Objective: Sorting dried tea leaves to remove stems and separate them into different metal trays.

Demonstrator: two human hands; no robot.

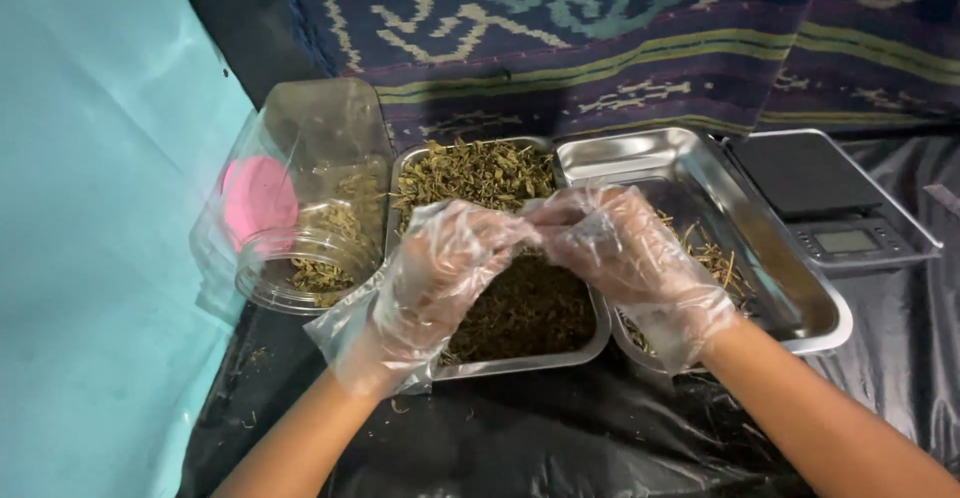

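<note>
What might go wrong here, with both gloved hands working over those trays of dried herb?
The left hand and right hand meet above the seam between the full tray and the sparser tray, so bits may drop between or onto the black sheet, where some already lie. The loose gloves could snag. The tipped jar beside them may roll and spill.

The dried herbs [480, 173] are olive green and brown, lying in shiny silver trays [690, 158]. The jar [310, 208] is clear with a pink lid [255, 198], and the gloves [440, 268] are see-through. The cloth [600, 28] behind is dark purple with teal and cream woven patterns and green stripes; the scale [830, 203] is grey and black.
</note>
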